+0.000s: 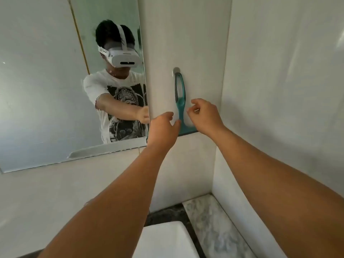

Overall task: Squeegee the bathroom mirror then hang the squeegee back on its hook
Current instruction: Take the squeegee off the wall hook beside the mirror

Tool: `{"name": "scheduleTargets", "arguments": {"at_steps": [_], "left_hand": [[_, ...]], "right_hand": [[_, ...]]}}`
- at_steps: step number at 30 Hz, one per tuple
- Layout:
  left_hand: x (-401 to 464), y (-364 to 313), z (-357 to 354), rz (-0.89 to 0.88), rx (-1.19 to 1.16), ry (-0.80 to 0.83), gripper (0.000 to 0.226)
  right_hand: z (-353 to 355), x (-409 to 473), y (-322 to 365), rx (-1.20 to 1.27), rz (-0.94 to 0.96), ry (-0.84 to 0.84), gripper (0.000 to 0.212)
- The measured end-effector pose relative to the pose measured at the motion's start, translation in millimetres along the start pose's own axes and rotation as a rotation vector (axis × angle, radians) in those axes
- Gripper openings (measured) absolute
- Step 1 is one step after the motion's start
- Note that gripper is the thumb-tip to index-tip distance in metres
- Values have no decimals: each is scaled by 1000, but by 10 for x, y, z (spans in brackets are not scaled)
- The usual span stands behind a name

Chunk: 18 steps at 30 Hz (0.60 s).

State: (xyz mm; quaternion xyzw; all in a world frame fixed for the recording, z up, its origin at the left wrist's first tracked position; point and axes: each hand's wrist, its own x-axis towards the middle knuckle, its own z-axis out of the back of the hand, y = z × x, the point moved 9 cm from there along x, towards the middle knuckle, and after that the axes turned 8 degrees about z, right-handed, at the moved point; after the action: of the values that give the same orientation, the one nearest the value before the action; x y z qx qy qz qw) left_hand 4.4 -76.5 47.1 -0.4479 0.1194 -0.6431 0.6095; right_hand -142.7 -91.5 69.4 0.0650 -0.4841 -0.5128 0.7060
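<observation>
Two hands reach up by the wall. On the left is the mirror [46, 81]. Next comes the left hand [162, 125], its grip loose, thumb touching the teal squeegee [180, 107]. That tool hangs by its loop on the hook [176, 70], so it stays put. Last, the right hand [204, 114] curls close beside it, holding nothing.

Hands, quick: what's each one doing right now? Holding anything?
Left hand: open, fingers loosely curled beside the squeegee, holding nothing.
Right hand: open, fingers curled near the handle, holding nothing.
The squeegee hangs on its hook.
</observation>
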Motion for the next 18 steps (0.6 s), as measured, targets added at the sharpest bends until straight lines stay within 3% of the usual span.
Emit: {"name": "scheduleTargets", "arguments": {"at_steps": [2, 5, 18], "left_hand": [[55, -1, -46, 30, -1, -9, 41], [110, 32, -104, 80, -39, -21, 16], [281, -27, -195, 39, -21, -76, 16]], "right_hand": [[4, 83, -40, 35, -3, -24, 41], [-39, 184, -91, 85, -3, -33, 38], [-149, 313, -190, 253, 6, -30, 20]]}}
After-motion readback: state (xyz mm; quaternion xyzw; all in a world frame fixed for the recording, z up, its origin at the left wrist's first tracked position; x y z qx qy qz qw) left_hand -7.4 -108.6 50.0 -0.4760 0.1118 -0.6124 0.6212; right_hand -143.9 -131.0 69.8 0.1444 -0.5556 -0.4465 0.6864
